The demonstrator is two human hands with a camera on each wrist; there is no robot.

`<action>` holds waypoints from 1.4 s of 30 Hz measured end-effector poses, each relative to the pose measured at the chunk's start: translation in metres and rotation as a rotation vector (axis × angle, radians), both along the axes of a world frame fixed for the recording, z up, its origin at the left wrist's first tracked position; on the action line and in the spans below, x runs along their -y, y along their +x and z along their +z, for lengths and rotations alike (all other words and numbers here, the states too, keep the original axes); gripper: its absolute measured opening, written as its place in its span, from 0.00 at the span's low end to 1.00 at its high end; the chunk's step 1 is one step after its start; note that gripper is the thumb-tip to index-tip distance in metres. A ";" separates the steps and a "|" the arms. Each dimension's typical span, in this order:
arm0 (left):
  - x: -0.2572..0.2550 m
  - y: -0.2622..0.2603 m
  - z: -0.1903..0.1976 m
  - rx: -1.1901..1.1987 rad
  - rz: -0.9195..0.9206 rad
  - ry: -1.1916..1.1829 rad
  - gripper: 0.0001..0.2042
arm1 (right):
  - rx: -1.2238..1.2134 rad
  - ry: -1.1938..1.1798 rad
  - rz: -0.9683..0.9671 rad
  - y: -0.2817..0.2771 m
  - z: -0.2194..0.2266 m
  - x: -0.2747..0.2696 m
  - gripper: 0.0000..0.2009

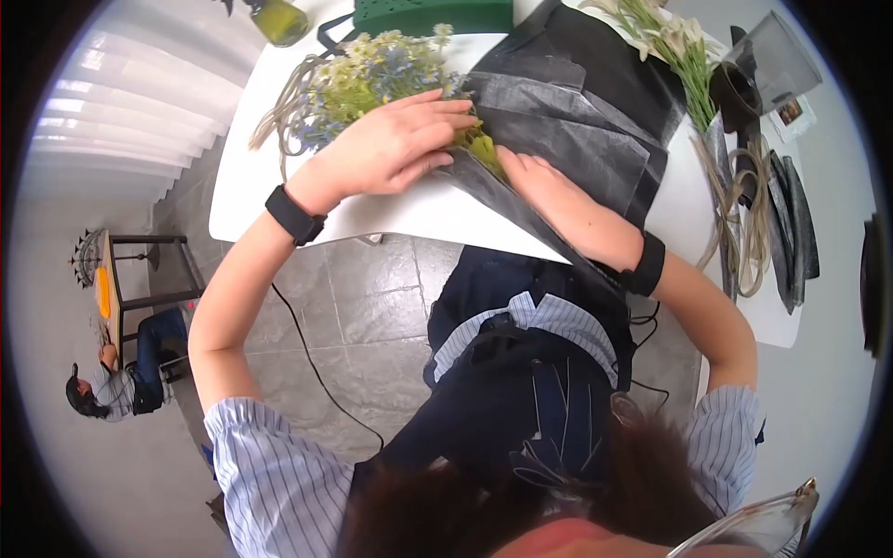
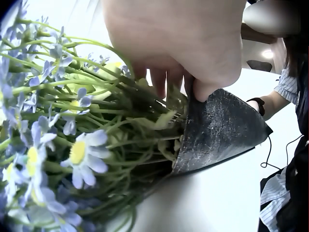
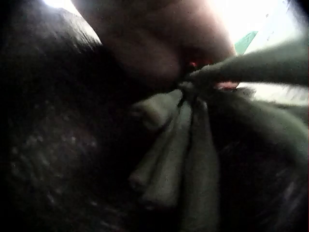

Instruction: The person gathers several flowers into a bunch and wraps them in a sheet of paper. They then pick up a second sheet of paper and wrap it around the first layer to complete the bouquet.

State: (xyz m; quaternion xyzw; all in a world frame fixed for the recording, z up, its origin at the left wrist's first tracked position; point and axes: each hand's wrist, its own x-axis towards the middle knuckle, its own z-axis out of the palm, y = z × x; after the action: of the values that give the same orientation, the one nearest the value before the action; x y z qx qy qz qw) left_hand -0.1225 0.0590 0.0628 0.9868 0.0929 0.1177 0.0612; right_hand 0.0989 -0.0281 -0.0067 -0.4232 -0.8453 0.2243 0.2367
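Observation:
A bouquet of small blue and white daisy-like flowers [image 1: 372, 79] lies on the table with its stem end in black wrapping paper [image 1: 567, 121]. My left hand [image 1: 395, 144] reaches over the bouquet at the paper's open edge. In the left wrist view, its thumb lies outside the black paper [image 2: 217, 133] with the other fingers behind, pinching the edge next to the green stems [image 2: 145, 121]. My right hand [image 1: 558, 205] is at the lower end of the bouquet, against the paper. The dark right wrist view shows it gripping a bundle of thick stems [image 3: 183, 150]; its fingers are mostly hidden.
White lilies [image 1: 670, 42], dry raffia strands [image 1: 758, 223] and dark rolled strips [image 1: 791, 223] lie at the table's right. A clear container [image 1: 772, 65] stands near them. At the back are a green box [image 1: 433, 14] and a green bottle [image 1: 279, 20]. Someone sits far left.

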 end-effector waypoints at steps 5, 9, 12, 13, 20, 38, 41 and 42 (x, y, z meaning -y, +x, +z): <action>-0.009 0.005 -0.005 -0.009 0.039 -0.124 0.09 | -0.046 -0.138 0.085 0.014 0.012 -0.008 0.19; -0.015 0.008 -0.011 -0.068 0.115 -0.216 0.09 | -0.155 -0.034 0.174 0.017 -0.017 -0.020 0.22; -0.020 0.011 -0.014 -0.081 0.149 -0.264 0.08 | -0.246 -0.809 0.051 0.025 0.021 -0.029 0.24; -0.021 0.011 -0.014 -0.089 0.159 -0.288 0.08 | -0.374 -1.125 -0.041 0.031 0.029 -0.033 0.25; -0.020 0.022 -0.015 -0.058 0.295 -0.439 0.10 | -0.027 -0.604 -0.254 0.022 0.027 -0.041 0.18; 0.003 0.032 -0.034 -0.170 0.081 -0.018 0.31 | 0.035 -0.056 -0.462 0.003 0.006 -0.024 0.14; -0.004 0.036 -0.035 -0.184 0.064 -0.076 0.29 | 0.178 0.141 -0.358 -0.006 0.019 -0.002 0.22; -0.006 0.038 -0.032 -0.184 0.050 -0.096 0.28 | 0.211 0.124 -0.339 -0.011 0.014 0.006 0.21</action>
State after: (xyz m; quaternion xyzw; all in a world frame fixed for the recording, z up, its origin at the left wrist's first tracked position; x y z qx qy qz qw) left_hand -0.0847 0.0648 0.0312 0.9868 0.1282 0.0234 0.0965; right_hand 0.0878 -0.0343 0.0075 -0.5651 -0.7942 0.0832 0.2070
